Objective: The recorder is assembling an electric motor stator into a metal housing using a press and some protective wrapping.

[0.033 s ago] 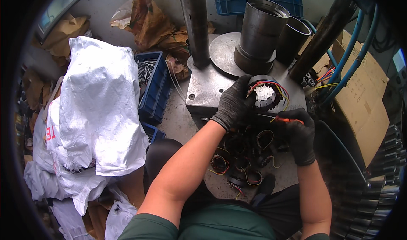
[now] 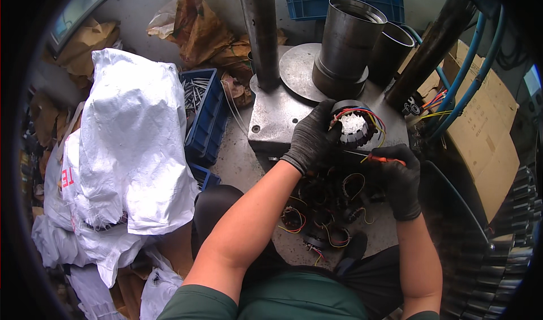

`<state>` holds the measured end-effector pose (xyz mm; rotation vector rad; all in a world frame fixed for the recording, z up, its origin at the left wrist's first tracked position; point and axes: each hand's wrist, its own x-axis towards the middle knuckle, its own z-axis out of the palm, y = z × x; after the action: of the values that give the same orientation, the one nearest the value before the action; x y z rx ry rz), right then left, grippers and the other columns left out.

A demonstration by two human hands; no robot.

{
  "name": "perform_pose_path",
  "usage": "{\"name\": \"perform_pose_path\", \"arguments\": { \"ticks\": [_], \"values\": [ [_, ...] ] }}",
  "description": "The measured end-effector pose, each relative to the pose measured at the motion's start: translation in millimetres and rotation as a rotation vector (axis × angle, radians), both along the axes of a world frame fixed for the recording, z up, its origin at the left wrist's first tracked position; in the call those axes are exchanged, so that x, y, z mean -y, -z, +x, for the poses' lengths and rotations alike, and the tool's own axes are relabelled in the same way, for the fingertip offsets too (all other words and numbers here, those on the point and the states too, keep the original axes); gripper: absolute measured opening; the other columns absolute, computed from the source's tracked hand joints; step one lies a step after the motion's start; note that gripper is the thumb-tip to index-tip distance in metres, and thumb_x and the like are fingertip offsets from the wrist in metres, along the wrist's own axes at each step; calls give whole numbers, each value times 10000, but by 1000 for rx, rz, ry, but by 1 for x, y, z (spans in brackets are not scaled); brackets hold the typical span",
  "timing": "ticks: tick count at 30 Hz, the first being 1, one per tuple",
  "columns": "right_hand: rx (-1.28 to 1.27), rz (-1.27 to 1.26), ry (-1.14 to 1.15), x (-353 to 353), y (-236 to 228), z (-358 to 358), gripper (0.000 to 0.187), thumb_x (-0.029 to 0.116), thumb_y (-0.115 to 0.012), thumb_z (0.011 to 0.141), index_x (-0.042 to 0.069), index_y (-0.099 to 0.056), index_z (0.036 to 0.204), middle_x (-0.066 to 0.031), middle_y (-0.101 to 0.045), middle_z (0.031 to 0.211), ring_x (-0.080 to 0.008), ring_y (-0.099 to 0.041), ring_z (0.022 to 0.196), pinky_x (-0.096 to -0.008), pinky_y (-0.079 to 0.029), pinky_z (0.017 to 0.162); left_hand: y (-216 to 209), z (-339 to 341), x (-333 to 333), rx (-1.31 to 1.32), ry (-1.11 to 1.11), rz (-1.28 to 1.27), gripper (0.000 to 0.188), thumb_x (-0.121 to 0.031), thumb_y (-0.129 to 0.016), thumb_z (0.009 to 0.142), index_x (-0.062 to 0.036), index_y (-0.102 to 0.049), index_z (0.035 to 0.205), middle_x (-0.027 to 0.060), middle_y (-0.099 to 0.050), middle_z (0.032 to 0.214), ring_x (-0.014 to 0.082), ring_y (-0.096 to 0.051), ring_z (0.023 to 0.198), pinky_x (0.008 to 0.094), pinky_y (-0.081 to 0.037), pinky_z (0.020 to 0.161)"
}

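Note:
My left hand [image 2: 311, 136], in a dark grey knit glove, grips the left side of a ring-shaped motor stator [image 2: 357, 139]. Red, blue and yellow lead wires curve over its top, and its middle looks whitish. The stator is at the front edge of a steel press bed [image 2: 270, 115]. In my gloved right hand [image 2: 401, 181] is a screwdriver [image 2: 387, 160] with a red-orange handle. Its thin shaft points left, just below the stator; whether the tip touches it cannot be made out. Both hands are closed.
A steel cylinder [image 2: 346, 51] stands on the bed between two columns. Several wired stators [image 2: 338, 237] lie on the floor below. To the left are a white woven sack [image 2: 136, 144] and a blue crate of metal rods [image 2: 205, 125]. Cardboard [image 2: 481, 133] and blue hoses [image 2: 481, 65] are at right.

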<state>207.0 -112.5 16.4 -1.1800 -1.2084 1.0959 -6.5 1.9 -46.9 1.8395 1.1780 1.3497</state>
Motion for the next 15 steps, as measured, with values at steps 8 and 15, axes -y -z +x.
{"name": "perform_pose_path", "arguments": {
  "ticks": [8,15],
  "values": [
    [-22,29,34,-1,8,1,273,33,-619,823,-9,-726,1070,-96,-749,991,-132,-695,861,-278,-581,777,1,0,0,-8,-8,10,464,-177,-667,919,-58,-562,1355,250,-708,1149,428,-699,1101,460,-561,915],
    [-287,-144,31,-4,31,19,307,14,-594,833,-23,-703,1117,-128,-755,1019,-167,-721,857,-291,-604,755,-4,0,1,-20,11,-14,456,-168,-655,922,-54,-563,1353,252,-709,1149,430,-696,1104,460,-557,918]
  ]
}}
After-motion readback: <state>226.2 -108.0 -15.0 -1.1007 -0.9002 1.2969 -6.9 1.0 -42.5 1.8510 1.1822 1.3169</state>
